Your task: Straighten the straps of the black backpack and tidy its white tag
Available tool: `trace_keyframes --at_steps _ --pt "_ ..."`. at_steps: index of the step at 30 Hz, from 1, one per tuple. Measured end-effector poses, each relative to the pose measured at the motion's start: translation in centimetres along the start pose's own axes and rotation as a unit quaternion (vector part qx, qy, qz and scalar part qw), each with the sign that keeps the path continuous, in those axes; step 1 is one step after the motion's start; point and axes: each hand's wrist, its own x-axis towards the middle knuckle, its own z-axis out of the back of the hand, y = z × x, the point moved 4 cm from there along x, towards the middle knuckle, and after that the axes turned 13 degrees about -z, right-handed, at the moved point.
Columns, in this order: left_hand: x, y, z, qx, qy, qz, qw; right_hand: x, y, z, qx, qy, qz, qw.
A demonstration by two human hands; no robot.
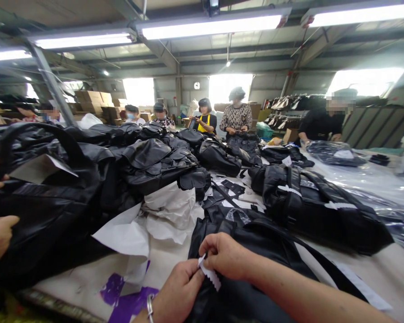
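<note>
Right in front of me lies a black leather-look bag (256,251) on the table. Over its left edge my left hand (180,291), with a bracelet at the wrist, pinches one end of a small white strip (210,273) with a zigzag edge. My right hand (224,255) is closed on the same strip from above, thumb and bent fingers together. What the strip wraps, if anything, is hidden under my fingers. Crumpled white paper (168,213) lies just beyond my left hand.
Black bags (155,161) are heaped across the table's far side. Another black bag (316,206) with white strips on its straps lies at the right. Black tags (234,186) are scattered mid-table. At the left, a co-worker's hand (0,237) is beside a large black bag (54,202).
</note>
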Motion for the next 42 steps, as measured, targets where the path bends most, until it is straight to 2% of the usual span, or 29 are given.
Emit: trace_keyframes --at_steps 4,8,13,16,20,25,27,30,32,36,40,42 --pt "0.0 -0.2 0.0 0.025 -0.011 -0.01 1.0 -0.1 0.1 -0.2 0.023 -0.005 -0.024 0.999" --pt "0.0 -0.4 0.1 0.017 -0.021 -0.008 1.0 -0.4 -0.1 -0.6 0.027 -0.059 0.035 0.997" --pt "0.0 -0.7 0.1 -0.028 -0.001 -0.006 1.0 -1.1 -0.7 -0.7 0.006 -0.114 0.077 0.99" --pt "0.2 -0.2 0.1 -0.017 -0.011 0.018 1.0 -1.7 -0.5 -0.1 -0.04 -0.096 0.113 0.988" --pt "0.4 0.4 0.1 0.026 -0.024 0.043 0.998 -2.0 0.1 0.6 -0.109 -0.047 0.199 0.973" --pt "0.3 -0.1 -0.1 0.03 -0.01 0.047 0.998 -0.8 1.4 1.9 -0.093 -0.112 0.171 0.974" --pt "0.3 -0.2 -0.2 0.044 -0.007 0.046 0.998 -0.4 2.2 1.9 -0.083 -0.088 0.173 0.977" --pt "0.3 0.1 -0.2 0.069 -0.017 0.049 0.996 -0.1 3.0 1.2 -0.133 0.012 0.202 0.97" --pt "0.3 0.3 -0.2 0.066 -0.022 0.051 0.996 -0.2 3.3 0.8 -0.194 0.05 0.227 0.953" --pt "0.4 0.7 -0.3 0.033 -0.015 0.061 0.997 -0.9 3.6 0.3 -0.327 0.021 0.277 0.903" --pt "0.3 1.4 -0.1 0.045 -0.02 0.084 0.995 -1.8 3.4 -0.6 -0.515 -0.006 0.331 0.791" --pt "0.2 1.6 -0.1 0.054 -0.006 0.075 0.996 -2.4 3.4 -0.8 -0.558 -0.017 0.358 0.749"
